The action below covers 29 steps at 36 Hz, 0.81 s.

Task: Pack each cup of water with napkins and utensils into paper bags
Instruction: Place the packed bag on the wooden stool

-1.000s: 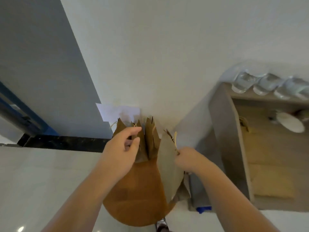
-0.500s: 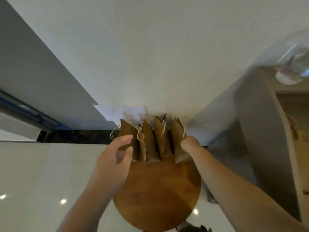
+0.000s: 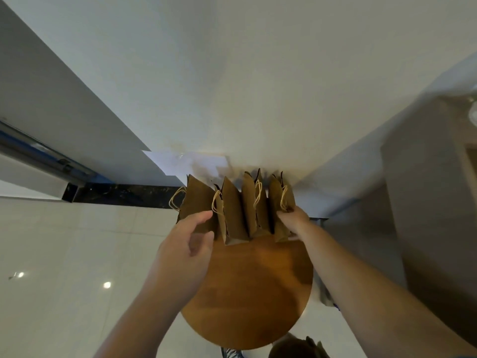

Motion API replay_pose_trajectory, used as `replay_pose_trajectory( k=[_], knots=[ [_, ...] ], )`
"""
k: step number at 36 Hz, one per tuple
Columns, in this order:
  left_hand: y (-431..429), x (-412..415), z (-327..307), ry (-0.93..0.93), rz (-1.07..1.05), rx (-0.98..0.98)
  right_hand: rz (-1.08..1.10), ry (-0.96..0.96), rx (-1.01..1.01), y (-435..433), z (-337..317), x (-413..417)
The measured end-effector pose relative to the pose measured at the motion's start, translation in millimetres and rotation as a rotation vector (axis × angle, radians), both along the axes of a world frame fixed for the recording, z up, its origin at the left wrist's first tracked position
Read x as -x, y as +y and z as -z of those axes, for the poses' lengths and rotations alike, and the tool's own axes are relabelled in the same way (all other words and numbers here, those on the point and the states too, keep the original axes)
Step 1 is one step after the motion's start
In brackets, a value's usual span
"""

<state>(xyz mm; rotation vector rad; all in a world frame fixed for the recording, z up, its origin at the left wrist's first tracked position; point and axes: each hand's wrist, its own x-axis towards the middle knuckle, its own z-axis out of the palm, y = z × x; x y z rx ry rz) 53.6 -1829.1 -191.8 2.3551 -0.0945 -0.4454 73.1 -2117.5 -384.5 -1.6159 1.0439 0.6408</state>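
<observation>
— What's hard to make out here?
— The right grip is curled round the near right edge of the rightmost bag, and the ends of its fingers go out of sight behind the paper. The bags' insides are hidden too, with only narrow dark slits showing at their tops. A dark brown shape is cut off at the bottom edge, too little of it to name. At the far right a pale glassy blur sits above a grey cabinet, which the frame also cuts off.
— And the left grip?
— The left grip is spread, thumb and fingers apart, holding nothing. Its forefinger lies against the leftmost bag and covers that bag's near lower corner.
— Where are the bags?
— Four brown paper bags stand upright side by side on the far edge of a round wooden surface, close to a white wall. Pale cord handles hang at their sides.
— What's around them?
— A glossy pale floor on the left, a black strip at the foot of the wall, and a white sheet just behind the bags.
</observation>
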Motion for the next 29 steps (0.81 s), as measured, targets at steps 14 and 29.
replay_pose_trajectory(
  k=[14, 29],
  knots=[
    [-2.3, 22.9, -21.7, -0.072, 0.15, 0.075, -0.121, -0.078, 0.165, 2.8, -42.3, 59.7],
    [-89.3, 69.0, -64.4, -0.148, 0.566, 0.154, -0.158, -0.481, 0.418, -15.7, -274.7, 232.4]
  ],
)
